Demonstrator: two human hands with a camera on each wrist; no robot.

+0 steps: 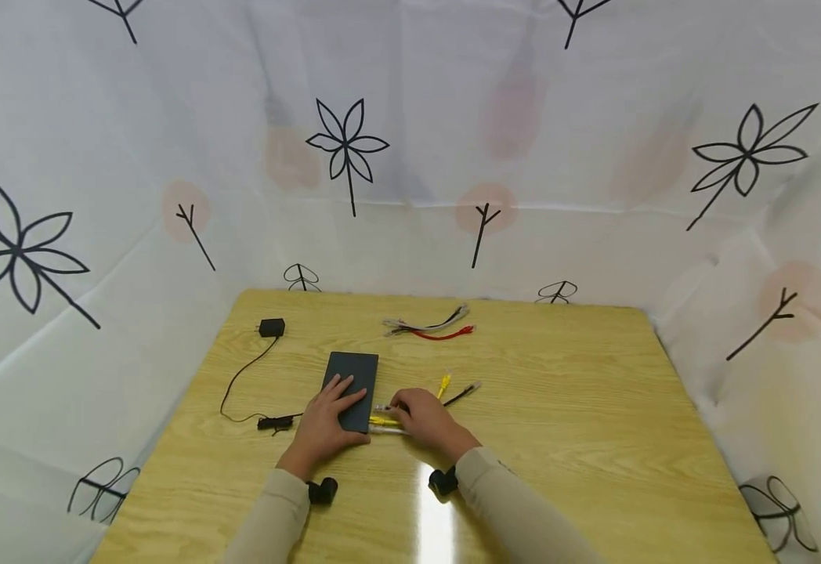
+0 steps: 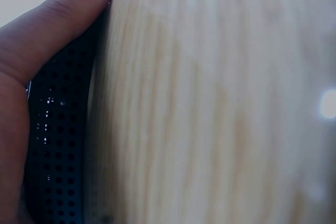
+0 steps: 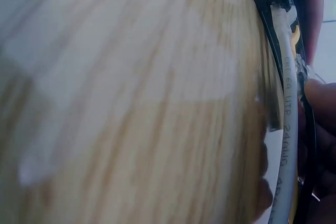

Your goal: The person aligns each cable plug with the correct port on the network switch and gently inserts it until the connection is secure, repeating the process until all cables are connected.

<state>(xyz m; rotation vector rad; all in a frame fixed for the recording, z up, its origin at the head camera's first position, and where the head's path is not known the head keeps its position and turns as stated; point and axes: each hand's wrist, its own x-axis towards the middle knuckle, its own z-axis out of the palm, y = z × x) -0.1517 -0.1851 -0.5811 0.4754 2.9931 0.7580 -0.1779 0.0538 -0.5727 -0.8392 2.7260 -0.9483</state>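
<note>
A dark network switch (image 1: 359, 370) lies flat on the wooden table, its vent-holed side showing in the left wrist view. My left hand (image 1: 327, 419) rests on it, fingers spread over the top and thumb (image 2: 58, 27) along the near edge. At the switch's right side, my right hand (image 1: 428, 419) pinches a black network cable (image 3: 308, 129) just behind its clear plug (image 3: 302, 69), close to the ports. A white network cable (image 3: 286, 98) is plugged in at the near end. Beside it a yellow network cable (image 1: 382, 421) also runs into the switch.
Several loose network cables (image 1: 428, 327), grey, black and red, lie at the back of the table (image 1: 558, 376). A black power adapter (image 1: 272, 327) sits at the back left, its thin cord (image 1: 230, 384) leading to the switch. Patterned cloth (image 1: 410, 157) surrounds the table.
</note>
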